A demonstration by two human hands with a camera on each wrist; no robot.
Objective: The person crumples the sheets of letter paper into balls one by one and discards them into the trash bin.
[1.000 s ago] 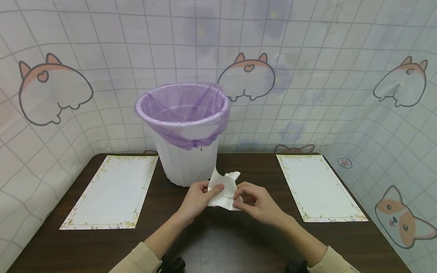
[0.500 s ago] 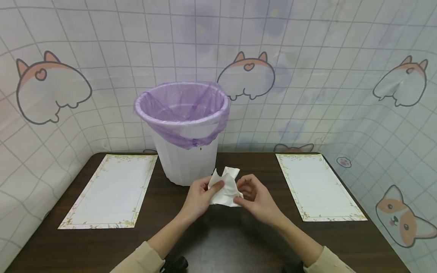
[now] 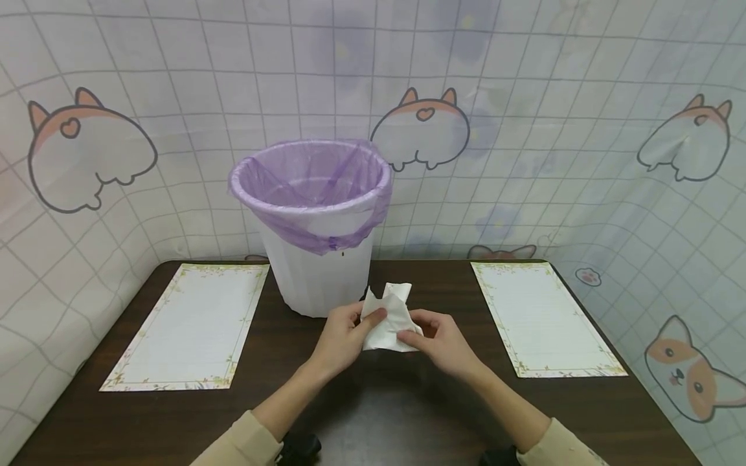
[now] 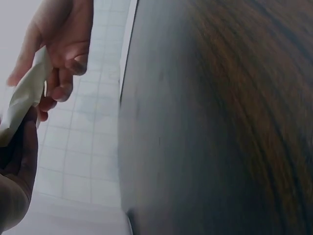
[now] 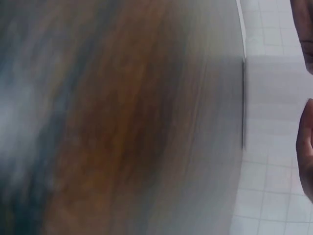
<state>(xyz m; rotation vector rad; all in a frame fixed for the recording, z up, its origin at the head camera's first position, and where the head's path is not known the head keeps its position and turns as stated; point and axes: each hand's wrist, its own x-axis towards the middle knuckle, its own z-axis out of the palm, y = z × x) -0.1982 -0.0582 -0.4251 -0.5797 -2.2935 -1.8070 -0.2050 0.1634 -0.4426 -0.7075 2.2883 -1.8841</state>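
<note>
A crumpled white tissue (image 3: 389,327) is held between both hands over the table. My left hand (image 3: 342,340) grips its left side, thumb laid across the front. On the other side, my right hand (image 3: 440,340) pinches the tissue's lower right edge, its thumb in front and the fingers behind. A narrow flap of tissue sticks up from the top. In the left wrist view the tissue (image 4: 24,98) shows edge-on between the two hands. The right wrist view catches only parts of the hands at its right edge.
Behind the hands, slightly left, stands a white trash bin (image 3: 317,278) lined with a purple bag (image 3: 332,241). Bordered white sheets lie at left (image 3: 189,327) and right (image 3: 548,320) on the dark wooden table (image 3: 402,414). A printed cloth backdrop (image 3: 524,84) surrounds the table.
The right fingers lifted from the tissue's edge half a second ago, then came back down against it. Both hands and the tissue have shifted slightly right.
</note>
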